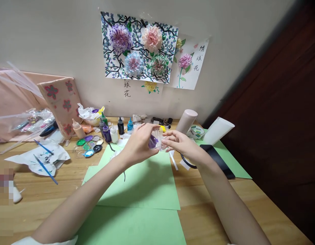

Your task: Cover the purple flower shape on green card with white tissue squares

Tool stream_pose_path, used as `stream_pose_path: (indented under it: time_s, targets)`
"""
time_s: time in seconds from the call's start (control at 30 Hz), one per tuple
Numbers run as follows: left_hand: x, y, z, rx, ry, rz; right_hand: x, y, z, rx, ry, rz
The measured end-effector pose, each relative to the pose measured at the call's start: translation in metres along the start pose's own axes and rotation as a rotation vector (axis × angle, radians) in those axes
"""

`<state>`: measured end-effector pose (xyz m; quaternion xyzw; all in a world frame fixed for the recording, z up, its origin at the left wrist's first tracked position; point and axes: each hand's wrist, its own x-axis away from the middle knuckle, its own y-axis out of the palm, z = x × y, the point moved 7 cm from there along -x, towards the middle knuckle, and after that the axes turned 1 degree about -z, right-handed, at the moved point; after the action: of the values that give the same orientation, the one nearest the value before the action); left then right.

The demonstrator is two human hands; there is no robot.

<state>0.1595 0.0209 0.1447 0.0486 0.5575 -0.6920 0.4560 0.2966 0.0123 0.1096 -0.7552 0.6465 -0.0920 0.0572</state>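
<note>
Above the green paper (157, 190), my left hand (141, 141) is closed round a small clear plastic thing with purple in it (153, 142). Its exact kind is hard to make out, as my fingers cover part of it. From the other side, my right hand (181, 144) has its fingers curled and pinched on the whitish, see-through edge of the same thing. Beneath my hands, a thin white stick (173, 161) lies at the paper's right border. Dark strokes show on the sheet by my left wrist.
Left of the paper stand several paint bottles (106, 133) and a palette of paint wells (89, 139). Two blue brushes (45, 169) rest on crumpled tissue (25, 157). At right are a pinkish cylinder (186, 120), a tape roll (196, 132), a white cup (218, 130) and a black slab (218, 161).
</note>
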Motion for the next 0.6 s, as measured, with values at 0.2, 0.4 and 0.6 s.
stream_pose_path:
  time_s: [0.2,0.4,0.6]
  targets:
    - [0.001,0.007,-0.002,-0.021,0.002,-0.050,-0.009,0.004,0.000,0.116,-0.045,-0.128]
    - [0.003,0.011,-0.009,0.006,-0.097,-0.088,-0.014,-0.006,0.002,0.135,-0.111,-0.023]
    - [0.011,0.008,-0.014,0.186,-0.445,-0.211,-0.007,0.002,-0.006,0.184,-0.104,0.002]
